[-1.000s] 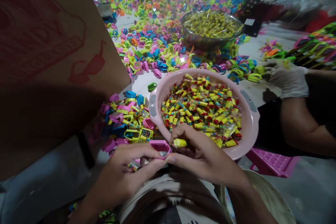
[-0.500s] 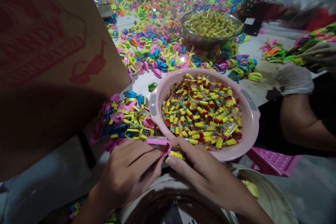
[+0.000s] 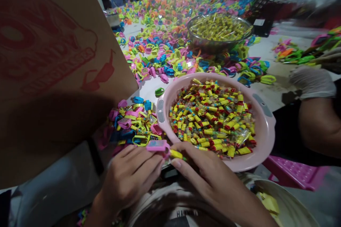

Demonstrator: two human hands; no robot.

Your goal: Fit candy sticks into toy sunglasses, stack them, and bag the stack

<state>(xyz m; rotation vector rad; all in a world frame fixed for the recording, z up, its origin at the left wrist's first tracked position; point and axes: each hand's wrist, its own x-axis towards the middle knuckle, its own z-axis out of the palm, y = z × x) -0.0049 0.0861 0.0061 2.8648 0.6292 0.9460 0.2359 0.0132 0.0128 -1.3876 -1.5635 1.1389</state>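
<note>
Between the fingers of my left hand (image 3: pixel 133 173) is a pink toy watch (image 3: pixel 157 145), its flat face turned up and its strap curving down at the right. My right hand (image 3: pixel 205 170) pinches a small yellow wrapped candy (image 3: pixel 176 154) between thumb and forefinger. The candy's left end meets the watch strap; whether it is inside the loop I cannot tell. Just beyond my right hand stands a pink basin (image 3: pixel 269 138) full of yellow and red wrapped candies (image 3: pixel 210 117). Past my left hand lies a pile of toy watches (image 3: pixel 133 120) in pink, blue and yellow.
A cardboard box (image 3: pixel 66 78) rises at the left. Farther back, a steel bowl (image 3: pixel 221 44) of yellow pieces stands among many colourful toy watches (image 3: pixel 160 42). At the right are another person's gloved hand (image 3: pixel 314 81) and a pink stool (image 3: pixel 298 172). A pale bucket (image 3: pixel 290 198) sits below.
The camera view has shifted, so most things appear farther right and lower. The yellow candy now shows more clearly against the strap of the pink watch. Both hands keep their hold.
</note>
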